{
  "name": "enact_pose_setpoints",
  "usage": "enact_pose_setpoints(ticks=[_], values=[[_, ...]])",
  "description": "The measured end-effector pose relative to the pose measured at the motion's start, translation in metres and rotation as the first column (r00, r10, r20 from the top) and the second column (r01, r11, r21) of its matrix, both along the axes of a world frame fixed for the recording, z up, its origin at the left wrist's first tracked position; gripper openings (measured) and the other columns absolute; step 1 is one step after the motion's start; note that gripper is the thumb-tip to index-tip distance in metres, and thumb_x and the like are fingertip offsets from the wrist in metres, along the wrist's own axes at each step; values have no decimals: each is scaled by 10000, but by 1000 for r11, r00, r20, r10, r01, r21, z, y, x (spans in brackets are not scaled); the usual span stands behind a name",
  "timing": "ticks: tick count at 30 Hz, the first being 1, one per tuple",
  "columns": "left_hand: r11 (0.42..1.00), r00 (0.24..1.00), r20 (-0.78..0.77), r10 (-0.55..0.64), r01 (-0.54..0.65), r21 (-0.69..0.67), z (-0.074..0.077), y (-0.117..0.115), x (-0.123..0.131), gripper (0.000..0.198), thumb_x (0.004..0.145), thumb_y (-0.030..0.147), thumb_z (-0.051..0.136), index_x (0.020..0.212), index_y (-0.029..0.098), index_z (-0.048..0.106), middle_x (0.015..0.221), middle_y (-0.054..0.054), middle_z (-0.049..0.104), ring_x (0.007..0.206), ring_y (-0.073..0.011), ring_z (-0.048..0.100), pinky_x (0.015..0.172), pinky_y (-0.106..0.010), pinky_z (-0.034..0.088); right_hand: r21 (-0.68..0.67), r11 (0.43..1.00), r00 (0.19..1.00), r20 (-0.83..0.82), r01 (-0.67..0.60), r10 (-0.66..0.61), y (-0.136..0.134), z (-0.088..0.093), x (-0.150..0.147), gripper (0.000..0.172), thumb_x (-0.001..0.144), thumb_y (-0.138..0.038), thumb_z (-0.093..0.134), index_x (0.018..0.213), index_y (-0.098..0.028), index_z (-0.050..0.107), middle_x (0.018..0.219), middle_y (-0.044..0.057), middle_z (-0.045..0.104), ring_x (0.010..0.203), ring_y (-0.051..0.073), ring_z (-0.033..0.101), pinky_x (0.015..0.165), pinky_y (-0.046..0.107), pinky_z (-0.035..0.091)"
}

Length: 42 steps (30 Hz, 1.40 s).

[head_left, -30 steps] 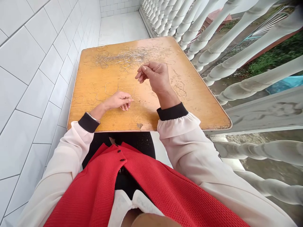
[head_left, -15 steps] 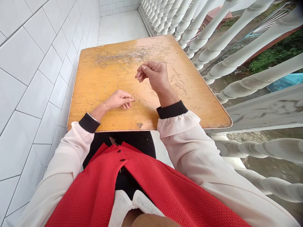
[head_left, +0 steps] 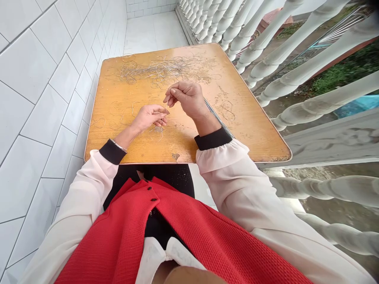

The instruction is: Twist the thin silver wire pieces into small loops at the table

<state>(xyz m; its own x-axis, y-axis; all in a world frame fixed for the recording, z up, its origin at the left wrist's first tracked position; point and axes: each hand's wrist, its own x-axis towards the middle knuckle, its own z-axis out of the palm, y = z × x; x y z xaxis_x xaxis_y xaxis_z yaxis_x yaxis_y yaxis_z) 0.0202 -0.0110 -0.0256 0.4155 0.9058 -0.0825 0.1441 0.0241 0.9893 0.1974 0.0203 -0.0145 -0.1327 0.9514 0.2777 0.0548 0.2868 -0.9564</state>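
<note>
My left hand (head_left: 149,118) and my right hand (head_left: 183,98) hover close together over an orange-yellow wooden tabletop (head_left: 183,152). Each hand pinches a thin pale strand (head_left: 162,128) between thumb and fingers, and the fingertips hide where the strands are held. A loose tangle of silvery thread (head_left: 160,71) lies on the far half of the table, beyond both hands. Single curled loops (head_left: 227,110) are scattered on the surface. A narrow grey metal strip (head_left: 218,115) lies beside my right wrist.
A white tiled wall (head_left: 44,98) runs along the table's left side. White balusters of a railing (head_left: 296,47) stand along the right side. Pale floor tiles (head_left: 154,31) extend beyond the far edge. My red waistcoat and cream sleeves fill the lower frame.
My hands have moved closer together, the right shifting left and down, the left rising slightly. A grey metal strip now shows beside my right wrist.
</note>
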Motion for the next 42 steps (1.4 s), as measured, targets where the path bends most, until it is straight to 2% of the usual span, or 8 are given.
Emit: enact_pose_setpoints(ticks=[3, 6, 10, 15, 24, 30, 36, 42], values=[[996, 996, -17, 92, -92, 10, 2, 2, 0, 73, 986, 91, 641, 1014, 113, 705, 758, -7, 753, 667, -86, 739, 735, -219, 569, 56, 998, 998, -54, -26, 29, 2, -3, 4, 276, 974, -517, 740, 881, -257, 734, 849, 21, 795, 705, 148, 698, 768, 332, 598], [979, 979, -26, 202, -201, 36, 4, 6, -3, 70, 992, 93, 627, 999, 124, 690, 779, -11, 757, 681, -84, 737, 749, -220, 572, 38, 998, 994, -96, 47, -43, 5, -5, 8, 311, 975, -588, 712, 997, -279, 732, 952, 21, 817, 803, 171, 736, 803, 333, 601], [948, 950, -32, 311, -307, 79, 5, 12, -9, 87, 1006, 119, 621, 931, 150, 655, 739, 6, 725, 665, -67, 712, 671, -169, 531, -41, 992, 989, -86, 121, -124, 8, -9, 6, 379, 982, -633, 672, 967, -257, 719, 900, 38, 806, 747, 165, 724, 733, 302, 600], [922, 920, -91, 382, -372, 109, 0, 16, -10, 157, 984, 72, 595, 860, 159, 636, 654, 21, 658, 602, -75, 671, 571, -169, 491, -6, 996, 992, -87, 93, -93, 2, -11, -5, 420, 905, -661, 746, 999, -252, 727, 878, 30, 795, 712, 145, 707, 669, 262, 595], [880, 904, -218, 367, -261, 397, -21, 13, -4, 121, 926, 119, 646, 845, 181, 711, 675, -9, 695, 726, -153, 719, 706, -251, 558, 89, 990, 992, -71, 112, -106, -6, -11, -17, 341, 866, -564, 817, 1045, -284, 744, 957, 27, 790, 782, 151, 716, 674, 261, 601], [961, 965, -138, 224, -195, 196, -6, 6, 2, 157, 960, 105, 626, 819, 144, 684, 694, -3, 687, 631, -92, 676, 638, -213, 536, 35, 981, 979, -92, 188, -184, 2, -15, -19, 241, 933, -475, 783, 866, -248, 736, 818, 13, 758, 670, 126, 678, 653, 259, 598], [979, 985, -60, 162, -153, 135, 7, 4, -6, 117, 915, 121, 738, 805, 134, 703, 664, 26, 643, 578, -41, 576, 576, -176, 461, -41, 988, 980, -131, 147, -151, 3, -15, -18, 212, 948, -450, 779, 870, -261, 723, 844, 10, 776, 714, 132, 709, 685, 264, 622], [991, 991, -61, 117, -112, 77, 8, 8, -13, 66, 906, 142, 765, 863, 128, 716, 695, 16, 672, 620, -47, 614, 604, -174, 468, -62, 992, 980, -154, 114, -122, 9, -20, -16, 241, 949, -508, 772, 889, -279, 726, 912, 25, 799, 832, 181, 767, 717, 300, 643]])
